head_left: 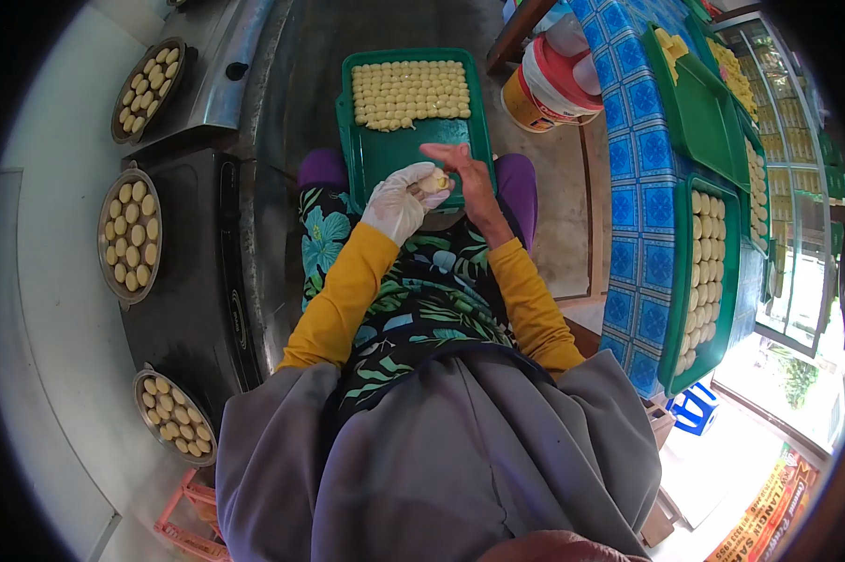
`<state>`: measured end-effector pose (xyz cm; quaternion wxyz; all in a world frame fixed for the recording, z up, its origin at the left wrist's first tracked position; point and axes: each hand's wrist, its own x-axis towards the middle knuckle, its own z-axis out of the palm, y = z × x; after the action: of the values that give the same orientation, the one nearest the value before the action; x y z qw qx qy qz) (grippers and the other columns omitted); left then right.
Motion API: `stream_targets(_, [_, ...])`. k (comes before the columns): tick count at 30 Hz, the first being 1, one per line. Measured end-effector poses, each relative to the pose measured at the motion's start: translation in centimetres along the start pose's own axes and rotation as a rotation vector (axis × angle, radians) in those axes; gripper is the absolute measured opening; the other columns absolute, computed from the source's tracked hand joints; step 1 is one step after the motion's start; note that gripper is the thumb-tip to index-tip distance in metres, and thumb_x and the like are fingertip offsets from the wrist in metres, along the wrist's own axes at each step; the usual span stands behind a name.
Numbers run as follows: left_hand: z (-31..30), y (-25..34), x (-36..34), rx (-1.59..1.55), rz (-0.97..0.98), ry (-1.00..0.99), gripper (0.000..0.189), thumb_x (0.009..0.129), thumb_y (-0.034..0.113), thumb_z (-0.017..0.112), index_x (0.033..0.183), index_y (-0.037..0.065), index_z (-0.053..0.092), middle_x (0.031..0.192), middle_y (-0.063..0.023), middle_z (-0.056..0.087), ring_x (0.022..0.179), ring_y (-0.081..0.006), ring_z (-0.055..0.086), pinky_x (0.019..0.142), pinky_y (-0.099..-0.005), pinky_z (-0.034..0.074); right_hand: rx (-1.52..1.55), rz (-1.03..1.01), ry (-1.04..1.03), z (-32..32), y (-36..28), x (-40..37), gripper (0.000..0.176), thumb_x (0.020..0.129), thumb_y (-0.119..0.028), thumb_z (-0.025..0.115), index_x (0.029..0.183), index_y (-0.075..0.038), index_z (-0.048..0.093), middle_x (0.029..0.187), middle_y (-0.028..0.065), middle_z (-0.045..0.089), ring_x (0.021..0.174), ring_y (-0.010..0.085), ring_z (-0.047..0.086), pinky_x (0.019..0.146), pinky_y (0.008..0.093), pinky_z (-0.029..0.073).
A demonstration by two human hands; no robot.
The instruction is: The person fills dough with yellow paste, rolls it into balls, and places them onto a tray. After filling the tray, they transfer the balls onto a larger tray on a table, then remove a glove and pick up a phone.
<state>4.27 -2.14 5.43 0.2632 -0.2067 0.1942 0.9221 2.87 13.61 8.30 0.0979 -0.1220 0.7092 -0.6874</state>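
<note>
My left hand [402,201], in a white glove, is closed around a small piece of pale dough [435,182] with a yellowish spot on it. Beside it, my right hand [472,184] is bare, its fingers stretched out flat toward the left; whether its palm touches the dough is hard to tell. Both hands are over the near end of a green tray [380,150] at my lap. Tight rows of small pale dough balls [411,89] fill the far part of that tray.
On my left, round pans of flat dough pieces [129,236] stand on a dark stove [183,253]. To my right, a table with a blue checked cloth [639,215] carries green trays, one with rows of dough balls [705,272]. A red-lidded bucket [544,89] stands on the floor.
</note>
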Motion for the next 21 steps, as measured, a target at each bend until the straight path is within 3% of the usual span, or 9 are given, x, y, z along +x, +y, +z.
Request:
stream_targets(2, [-0.2, -0.4, 0.2, -0.015, 0.043, 0.023, 0.022, 0.093, 0.012, 0.06, 0.109, -0.004, 0.058, 0.104, -0.0187, 0.064, 0.097, -0.0333, 0.065, 0.083, -0.0412, 0.058, 0.146, -0.043, 0.229, 0.1, 0.4, -0.8, 0.037, 0.099, -0.03, 0.052, 0.115, -0.001, 0.067, 0.114, 0.0083, 0.063, 0.104, 0.0181, 0.059, 0.089, 0.0302, 0.047])
stream_targets(3, [0.0, -0.5, 0.3, -0.027, 0.09, 0.043, 0.022, 0.093, 0.009, 0.06, 0.11, -0.004, 0.058, 0.105, -0.0188, 0.064, 0.098, -0.033, 0.065, 0.085, -0.0416, 0.057, 0.147, -0.044, 0.228, 0.2, 0.7, -1.4, 0.037, 0.099, -0.03, 0.052, 0.115, -0.001, 0.067, 0.114, 0.0083, 0.063, 0.104, 0.0181, 0.059, 0.089, 0.0302, 0.047])
stream_targets(5, [0.3, -1.2, 0.0, -0.046, 0.161, 0.043, 0.02, 0.093, 0.007, 0.059, 0.109, -0.005, 0.059, 0.106, -0.0187, 0.064, 0.099, -0.0324, 0.064, 0.086, -0.0417, 0.056, 0.159, -0.108, 0.239, 0.3, 1.3, -2.4, 0.026, 0.089, -0.013, 0.067, 0.111, 0.001, 0.069, 0.112, 0.0085, 0.064, 0.102, 0.0161, 0.06, 0.085, 0.0286, 0.049])
stream_targets(7, [0.7, -1.4, -0.5, -0.064, 0.223, 0.043, 0.019, 0.093, 0.006, 0.059, 0.108, -0.006, 0.059, 0.107, -0.0186, 0.064, 0.101, -0.0318, 0.064, 0.087, -0.0417, 0.056, 0.217, -0.083, 0.279, 0.5, 1.9, -2.5, 0.024, 0.086, -0.01, 0.07, 0.108, 0.001, 0.07, 0.111, 0.0084, 0.065, 0.102, 0.0158, 0.059, 0.086, 0.0285, 0.049])
stream_targets(9, [0.6, -1.3, -1.1, 0.04, 0.144, -0.064, 0.02, 0.092, 0.004, 0.06, 0.11, -0.006, 0.059, 0.107, -0.018, 0.064, 0.099, -0.0296, 0.065, 0.085, -0.0399, 0.056, 0.274, -0.051, 0.32, 0.5, 2.3, -2.9, 0.023, 0.083, -0.007, 0.072, 0.105, 0.001, 0.071, 0.11, 0.0083, 0.066, 0.103, 0.0154, 0.059, 0.086, 0.0283, 0.049])
stream_targets(12, [-0.1, -0.3, -1.0, 0.164, 0.088, -0.016, 0.022, 0.092, 0.005, 0.06, 0.111, -0.005, 0.058, 0.105, -0.0166, 0.064, 0.095, -0.0276, 0.066, 0.083, -0.0393, 0.057, 0.287, -0.059, 0.328, 0.4, 2.2, -2.8, 0.017, 0.082, -0.007, 0.072, 0.098, -0.001, 0.073, 0.109, 0.0085, 0.066, 0.101, 0.0169, 0.06, 0.085, 0.0294, 0.049])
stream_targets(15, [0.0, -0.2, -1.0, 0.185, 0.126, 0.022, 0.019, 0.092, 0.005, 0.061, 0.109, -0.004, 0.059, 0.103, -0.0158, 0.065, 0.092, -0.0272, 0.067, 0.082, -0.04, 0.057, -0.024, -0.19, 0.305, 0.0, 1.6, -2.6, 0.014, 0.079, -0.006, 0.072, 0.093, -0.002, 0.074, 0.108, 0.0093, 0.066, 0.099, 0.0199, 0.06, 0.084, 0.0312, 0.048])
stream_targets(17, [0.2, -0.8, -0.9, 0.17, 0.14, 0.04, 0.017, 0.092, 0.004, 0.061, 0.107, -0.004, 0.06, 0.102, -0.0158, 0.065, 0.092, -0.0269, 0.066, 0.081, -0.0405, 0.057, -0.471, -0.439, 0.254, -0.6, 0.5, -2.6, 0.011, 0.078, -0.004, 0.071, 0.089, -0.003, 0.073, 0.108, 0.0103, 0.066, 0.098, 0.0225, 0.06, 0.084, 0.0325, 0.047])
stream_targets(21, [0.3, -0.9, -0.2, 0.097, 0.1, -0.003, 0.017, 0.091, 0.002, 0.06, 0.107, -0.004, 0.059, 0.103, -0.0155, 0.064, 0.092, -0.0264, 0.066, 0.082, -0.0411, 0.057, -0.414, -0.404, 0.227, -1.1, 0.9, -2.0, 0.011, 0.077, -0.003, 0.071, 0.089, -0.003, 0.073, 0.11, 0.0097, 0.066, 0.098, 0.0211, 0.06, 0.087, 0.0317, 0.046])
